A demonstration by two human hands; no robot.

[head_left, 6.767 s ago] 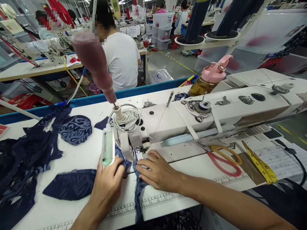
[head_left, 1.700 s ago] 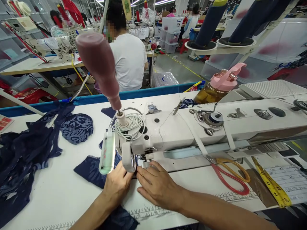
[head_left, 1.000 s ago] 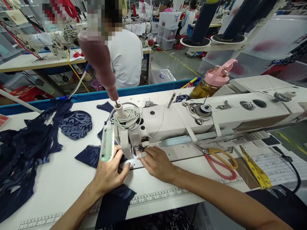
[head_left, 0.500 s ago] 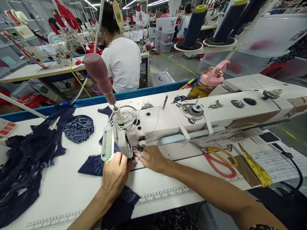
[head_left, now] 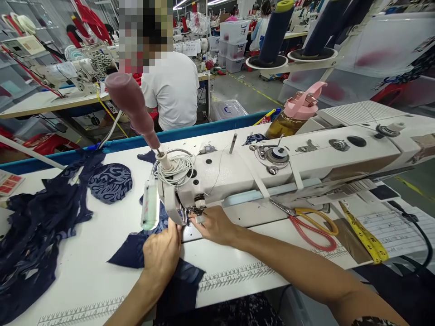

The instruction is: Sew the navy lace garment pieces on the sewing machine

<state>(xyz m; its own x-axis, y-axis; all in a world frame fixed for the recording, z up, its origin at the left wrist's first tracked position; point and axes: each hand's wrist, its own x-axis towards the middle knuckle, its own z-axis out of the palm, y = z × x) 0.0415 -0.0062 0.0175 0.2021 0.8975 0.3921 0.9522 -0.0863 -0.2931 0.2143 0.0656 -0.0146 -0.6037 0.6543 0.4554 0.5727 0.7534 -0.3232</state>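
**Industrial sewing machine (head_left: pixel 231 179) with navy fabric (head_left: pixel 128 252) at its needle end**

Clock directions are read from the needle end. A white sewing table (head_left: pixel 86 267) fills the foreground, a ruler scale printed along its near edge. The machine's arm stretches from the centre towards 2 and 3 o'clock. A rumpled heap of dark navy cloth (head_left: pixel 41 226) covers the table at 9. The navy fabric reaches the needle end, a pointed corner lying at 8; a darker flap (head_left: pixel 180 290) spreads at 6, and whether the two join beneath the hand is hidden. The left hand (head_left: pixel 161 251) is on the fabric between 7 and 8, fingers drawn together; I cannot tell whether they pinch it. The right hand (head_left: pixel 212 224), at 3, curls its fingers in close to the needle end, the tips hidden, so its grip cannot be told either. A patterned oval navy piece (head_left: pixel 110 182) lies at 10. A pink-lidded bottle (head_left: pixel 294 111) stands behind the machine at 2. A pink-handled screwdriver (head_left: pixel 134 106) leans up towards 11. Scissors (head_left: pixel 296 213) with red and yellow handles lie at 3.
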